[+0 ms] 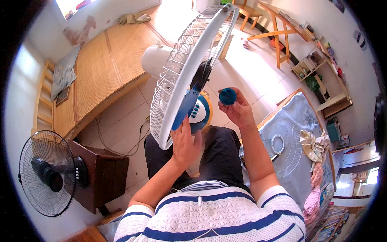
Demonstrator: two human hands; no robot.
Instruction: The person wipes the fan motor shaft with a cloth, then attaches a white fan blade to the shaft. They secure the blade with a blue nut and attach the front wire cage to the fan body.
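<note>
— Sunlight falls strongly on the tiled floor (262, 84) of this room. What is the largest furniture?

— It is the bed with a woven mat (105, 64), on the left. At the right stands another bed with a light blue sheet (300, 111), and on it lies a loose round wire guard (292, 149), near some crumpled cloths (314, 145).

— And which fans do you see?

— Directly before the person is a white fan (171, 84), its large rim seen nearly from the edge. At lower left, a black fan (50, 177) is by the dark brown cabinet (100, 173).

— Does the white fan have its blade?

— Yes, a blue blade (187, 107) shows inside the rim. Below it I see the base (196, 115), with a row of blue buttons.

— How are the hands?

— The left hand (186, 145) has its fingers stretched out and the thumb apart, with fingertips at the lower part of the blade; whether they press on it, I cannot tell. The right hand (238, 107) is pinching the smallest thing, a round blue piece (227, 97), between thumb and fingers, to the right of the white fan and well apart from the blade.
</note>
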